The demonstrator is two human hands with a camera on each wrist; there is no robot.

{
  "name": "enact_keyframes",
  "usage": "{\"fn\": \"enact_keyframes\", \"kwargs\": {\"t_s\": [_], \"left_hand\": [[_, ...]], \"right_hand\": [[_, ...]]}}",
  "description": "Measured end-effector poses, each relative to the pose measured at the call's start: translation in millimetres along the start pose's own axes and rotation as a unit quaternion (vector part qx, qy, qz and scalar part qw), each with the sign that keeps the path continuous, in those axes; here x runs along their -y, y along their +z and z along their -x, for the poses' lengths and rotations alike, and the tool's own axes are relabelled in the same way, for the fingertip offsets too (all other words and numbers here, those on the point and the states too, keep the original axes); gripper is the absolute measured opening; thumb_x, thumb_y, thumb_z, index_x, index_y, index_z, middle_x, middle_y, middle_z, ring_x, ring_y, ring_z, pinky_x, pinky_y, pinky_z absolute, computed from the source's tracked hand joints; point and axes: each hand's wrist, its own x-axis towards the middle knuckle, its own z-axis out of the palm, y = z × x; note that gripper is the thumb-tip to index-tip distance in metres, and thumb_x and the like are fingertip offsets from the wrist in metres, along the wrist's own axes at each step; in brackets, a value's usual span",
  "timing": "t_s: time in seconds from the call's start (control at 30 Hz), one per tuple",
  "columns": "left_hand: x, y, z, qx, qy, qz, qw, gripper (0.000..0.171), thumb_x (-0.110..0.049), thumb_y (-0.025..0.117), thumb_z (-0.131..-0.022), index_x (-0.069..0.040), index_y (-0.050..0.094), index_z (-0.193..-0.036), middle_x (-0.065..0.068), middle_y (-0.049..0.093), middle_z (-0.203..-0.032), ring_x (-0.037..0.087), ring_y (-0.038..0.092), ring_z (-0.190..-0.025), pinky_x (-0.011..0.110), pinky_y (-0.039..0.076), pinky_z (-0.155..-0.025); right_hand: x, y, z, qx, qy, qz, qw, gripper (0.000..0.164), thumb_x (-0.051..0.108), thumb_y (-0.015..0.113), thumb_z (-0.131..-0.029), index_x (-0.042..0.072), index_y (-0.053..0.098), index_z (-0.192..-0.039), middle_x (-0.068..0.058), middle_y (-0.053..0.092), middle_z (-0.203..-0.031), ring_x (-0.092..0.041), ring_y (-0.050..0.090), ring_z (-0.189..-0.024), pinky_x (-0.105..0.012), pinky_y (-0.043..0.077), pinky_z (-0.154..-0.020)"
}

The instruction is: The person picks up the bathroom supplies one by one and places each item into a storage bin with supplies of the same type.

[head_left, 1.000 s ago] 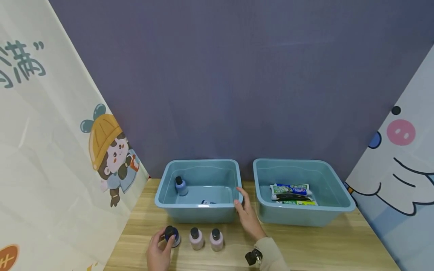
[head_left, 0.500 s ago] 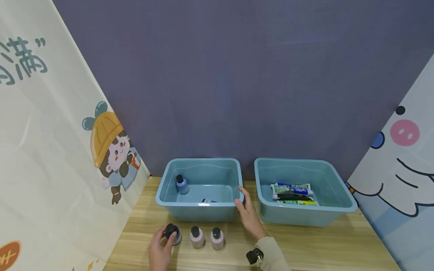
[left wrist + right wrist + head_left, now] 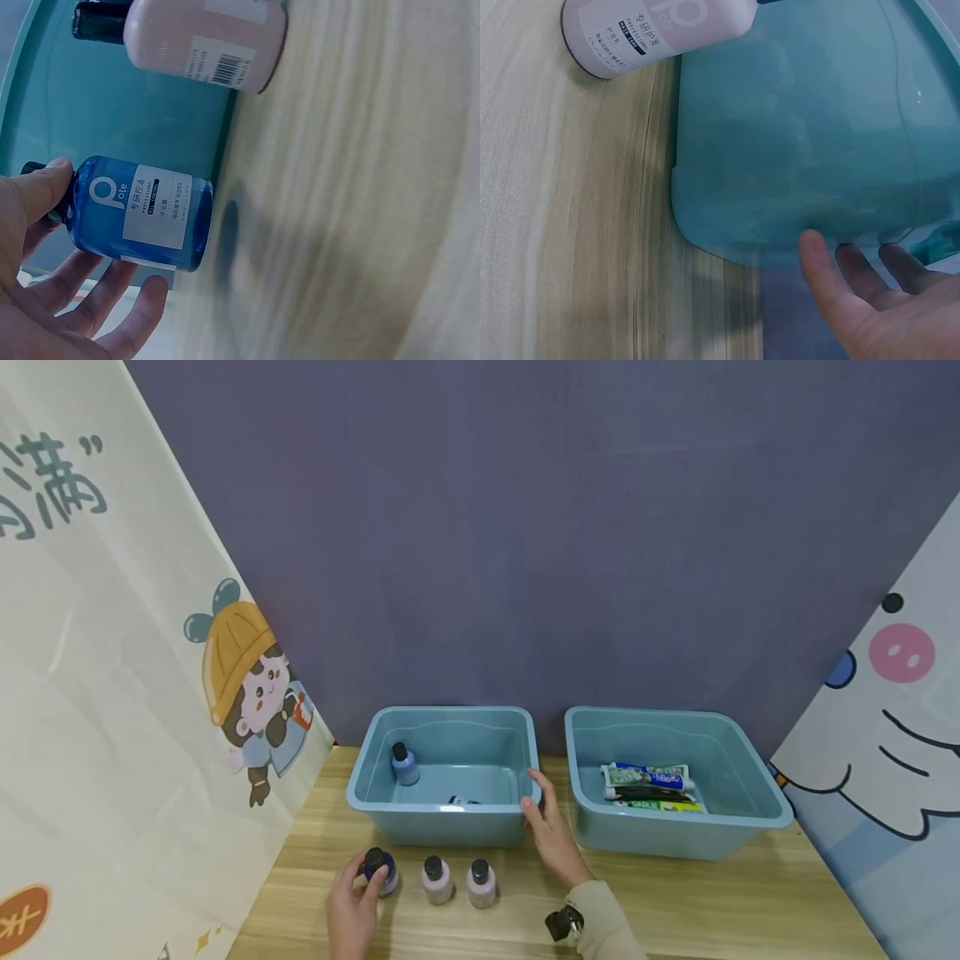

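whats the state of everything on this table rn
dark blue bottle: capped, gripped by left hand
two pink bottles: capped, standing
left bin: open, right hand touching it
lavender bottle: capped, in left bin
dark item in left bin: mostly hidden
right bin: open
toothpaste tubes: lying in right bin

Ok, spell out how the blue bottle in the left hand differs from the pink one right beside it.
Colour: the blue bottle is deep blue; the pink bottle is pale.
Contact: the left hand grips the blue bottle; neither hand touches the pink bottle.
Side facing the left wrist camera: logo on the blue bottle, barcode on the pink bottle.
Shared: black caps.
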Motion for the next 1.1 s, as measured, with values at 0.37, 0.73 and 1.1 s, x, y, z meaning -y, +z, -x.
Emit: {"fn": "enact_keyframes", "kwargs": {"t_s": [0.37,0.73,1.1], "left_hand": [[-10.2,-9.7,-5.1,-0.017,0.042,0.02,0.9988,0.039,-0.017,0.072,-0.096,-0.002,0.065,-0.131,0.021,0.065,-0.126,0.039,0.062,-0.12,0.042,0.061,-0.085],[-30.0,-19.6,-9.3,-0.015,0.051,0.037,0.9979,0.037,-0.02,0.072,-0.097,-0.006,0.066,-0.131,0.013,0.065,-0.127,-0.009,0.048,-0.11,0.042,0.061,-0.082],[-48.1,-30.0,-9.6,-0.002,0.05,0.056,0.9972,0.038,-0.02,0.071,-0.098,-0.007,0.065,-0.133,0.014,0.064,-0.129,0.017,0.057,-0.116,0.034,0.061,-0.081]], "right_hand": [[0,-2,0,0.008,-0.001,-0.017,1.0,0.051,0.044,0.045,-0.109,0.041,0.027,-0.156,-0.021,0.044,-0.148,-0.037,0.055,-0.103,-0.035,0.049,-0.082],[2,-1,1,0.004,0.001,-0.008,1.0,0.05,0.044,0.045,-0.109,0.041,0.026,-0.156,-0.022,0.035,-0.16,-0.03,0.054,-0.115,-0.04,0.051,-0.087],[4,-1,2,0.003,0.005,-0.01,1.0,0.05,0.042,0.044,-0.11,0.041,0.026,-0.156,-0.022,0.032,-0.163,-0.034,0.052,-0.125,-0.052,0.051,-0.093]]}}
